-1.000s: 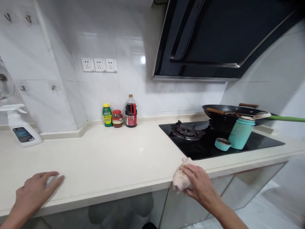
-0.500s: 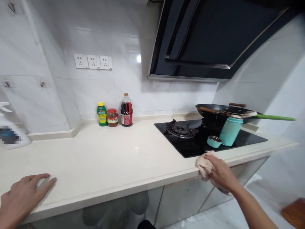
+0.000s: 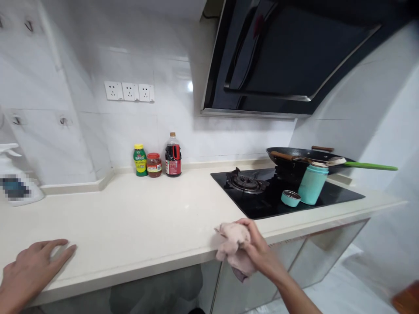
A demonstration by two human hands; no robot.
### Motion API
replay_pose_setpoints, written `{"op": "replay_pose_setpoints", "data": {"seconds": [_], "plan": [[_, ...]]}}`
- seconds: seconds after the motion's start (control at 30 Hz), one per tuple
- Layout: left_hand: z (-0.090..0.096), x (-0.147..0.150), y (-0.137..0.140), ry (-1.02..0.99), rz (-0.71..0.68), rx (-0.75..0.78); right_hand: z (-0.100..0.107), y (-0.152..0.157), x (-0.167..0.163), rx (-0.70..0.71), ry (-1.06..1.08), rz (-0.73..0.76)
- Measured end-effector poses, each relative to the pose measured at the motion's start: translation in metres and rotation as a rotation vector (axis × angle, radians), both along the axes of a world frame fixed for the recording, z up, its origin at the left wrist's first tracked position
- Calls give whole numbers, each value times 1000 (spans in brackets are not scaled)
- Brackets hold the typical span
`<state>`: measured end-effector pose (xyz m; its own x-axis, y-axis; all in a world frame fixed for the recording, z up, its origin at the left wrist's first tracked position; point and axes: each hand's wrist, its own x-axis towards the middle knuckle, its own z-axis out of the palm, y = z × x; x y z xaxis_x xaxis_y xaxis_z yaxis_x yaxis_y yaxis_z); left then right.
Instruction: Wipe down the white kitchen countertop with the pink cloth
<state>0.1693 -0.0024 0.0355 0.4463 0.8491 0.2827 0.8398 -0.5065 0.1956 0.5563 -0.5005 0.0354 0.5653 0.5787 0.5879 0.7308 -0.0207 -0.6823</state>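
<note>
A crumpled pale pink cloth [image 3: 233,244] is bunched in my right hand [image 3: 260,250], at the front edge of the countertop [image 3: 147,218]. Part of the cloth hangs down in front of the cabinet. My left hand [image 3: 32,266] rests on the counter at the far left, its fingers spread and holding nothing. Just beyond my right hand lies the black glass gas hob [image 3: 262,205]. On the hob stand a turquoise flask [image 3: 312,185] and, beside it, its turquoise cup-like lid [image 3: 290,199].
A wok [image 3: 294,159] with a green-handled spatula [image 3: 373,165] sits on the rear right burner. By the wall stand a green bottle [image 3: 140,163], a red-lidded jar [image 3: 154,165] and a dark sauce bottle [image 3: 173,157]. A spray bottle [image 3: 19,183] is at left; the range hood [image 3: 278,56] overhangs.
My right hand has moved left along the counter's front edge with the cloth, away from the hob's front. My left hand has stayed in place. The view has shifted slightly.
</note>
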Motion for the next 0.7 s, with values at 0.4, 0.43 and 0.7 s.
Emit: {"op": "replay_pose_setpoints", "data": {"seconds": [0.4, 0.43, 0.7], "plan": [[10, 39, -56, -119, -224, 148, -41, 12, 62, -506, -558, -539], [9, 52, -67, -160, -307, 168, -43, 14, 60, -536, -596, -523], [-10, 118, -130, -234, -638, 73, -8, 33, 88, -734, -624, -317]]}}
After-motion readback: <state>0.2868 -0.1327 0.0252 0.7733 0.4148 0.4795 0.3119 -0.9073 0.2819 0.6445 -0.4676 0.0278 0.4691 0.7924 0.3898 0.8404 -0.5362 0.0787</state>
